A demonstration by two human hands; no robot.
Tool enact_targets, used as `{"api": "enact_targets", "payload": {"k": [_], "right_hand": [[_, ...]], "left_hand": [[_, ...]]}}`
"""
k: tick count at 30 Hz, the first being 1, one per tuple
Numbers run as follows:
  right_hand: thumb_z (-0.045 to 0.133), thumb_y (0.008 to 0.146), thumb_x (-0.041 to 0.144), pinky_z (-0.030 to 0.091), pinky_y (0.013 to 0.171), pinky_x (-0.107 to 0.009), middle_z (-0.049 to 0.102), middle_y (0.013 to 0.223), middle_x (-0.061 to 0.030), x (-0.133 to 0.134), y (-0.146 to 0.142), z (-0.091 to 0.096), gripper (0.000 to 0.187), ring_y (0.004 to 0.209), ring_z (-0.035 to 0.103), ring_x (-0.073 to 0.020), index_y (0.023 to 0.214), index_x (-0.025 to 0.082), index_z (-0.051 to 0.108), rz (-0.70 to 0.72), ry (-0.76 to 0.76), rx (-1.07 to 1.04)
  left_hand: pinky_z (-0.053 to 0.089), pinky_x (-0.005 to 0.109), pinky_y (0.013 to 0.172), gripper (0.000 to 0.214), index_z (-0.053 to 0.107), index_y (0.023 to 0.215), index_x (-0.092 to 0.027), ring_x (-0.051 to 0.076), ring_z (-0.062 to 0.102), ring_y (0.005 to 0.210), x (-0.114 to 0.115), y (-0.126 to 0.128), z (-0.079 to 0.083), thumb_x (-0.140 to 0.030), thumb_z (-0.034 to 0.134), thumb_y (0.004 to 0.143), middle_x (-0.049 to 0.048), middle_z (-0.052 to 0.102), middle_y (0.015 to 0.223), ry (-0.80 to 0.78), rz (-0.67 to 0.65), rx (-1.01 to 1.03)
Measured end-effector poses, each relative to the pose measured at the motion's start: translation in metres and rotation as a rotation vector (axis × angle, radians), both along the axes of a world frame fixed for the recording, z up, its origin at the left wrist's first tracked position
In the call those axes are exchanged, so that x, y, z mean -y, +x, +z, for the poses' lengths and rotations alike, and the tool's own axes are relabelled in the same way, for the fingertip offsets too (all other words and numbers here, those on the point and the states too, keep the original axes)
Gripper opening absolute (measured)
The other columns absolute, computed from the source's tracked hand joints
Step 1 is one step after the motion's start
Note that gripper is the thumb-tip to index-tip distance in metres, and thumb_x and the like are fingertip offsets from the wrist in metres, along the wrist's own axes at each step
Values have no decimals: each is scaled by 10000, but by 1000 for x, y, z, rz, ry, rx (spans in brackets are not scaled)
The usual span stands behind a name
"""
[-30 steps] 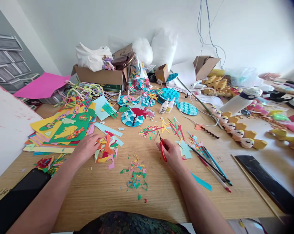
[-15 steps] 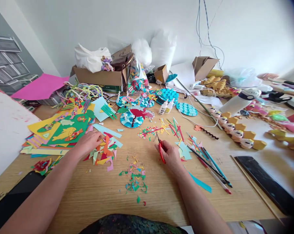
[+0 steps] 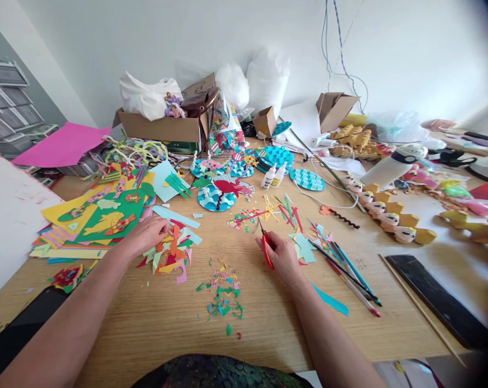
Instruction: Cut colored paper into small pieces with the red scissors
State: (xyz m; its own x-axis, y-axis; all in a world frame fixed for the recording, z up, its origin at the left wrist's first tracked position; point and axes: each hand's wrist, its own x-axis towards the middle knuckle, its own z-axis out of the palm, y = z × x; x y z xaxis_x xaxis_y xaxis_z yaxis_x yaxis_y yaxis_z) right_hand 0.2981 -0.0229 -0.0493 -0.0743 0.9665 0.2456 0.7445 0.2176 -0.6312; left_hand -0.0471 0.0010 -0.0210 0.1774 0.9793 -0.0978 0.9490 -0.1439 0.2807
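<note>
My right hand rests on the wooden table and grips small red-handled scissors, blades pointing away from me. My left hand lies palm down on the edge of a pile of coloured paper scraps, its fingers over the pieces; I cannot tell whether it pinches one. Between the hands lies a scatter of tiny green and pink paper clippings. To the left of the scraps sits a green sheet with paper fish on a stack of coloured sheets.
Pencils and brushes lie right of my right hand, with a teal strip nearby. Blue wave discs, glue bottles, a cardboard box, duck figures, a black ruler and a dark phone crowd the table.
The view has drifted slightly left and down. My left hand slid a little farther onto the scrap pile. My right hand with the scissors stayed nearly still.
</note>
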Motion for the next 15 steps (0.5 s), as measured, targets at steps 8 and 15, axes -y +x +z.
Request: {"api": "enact_targets", "payload": {"k": [8,15], "right_hand": [[419,785,478,252,430,-215,386,454,42,0,-1,3,360,427,339,-93,553,209,360,12,-6,4],[412,791,477,254,439,-220,382,466,41,-1,-1,1,356,436,337,-95,563,209,356,15,-18,3]], "left_hand": [[359,236,527,145,575,725,-215,149,513,592,-1,-13,3,-291,457,691,-26,545,644,-36,97,153],[344,232,477,125,560,646,-202,147,489,549,4,-14,12,-299,481,647,-28,533,572,4,231,296]]}}
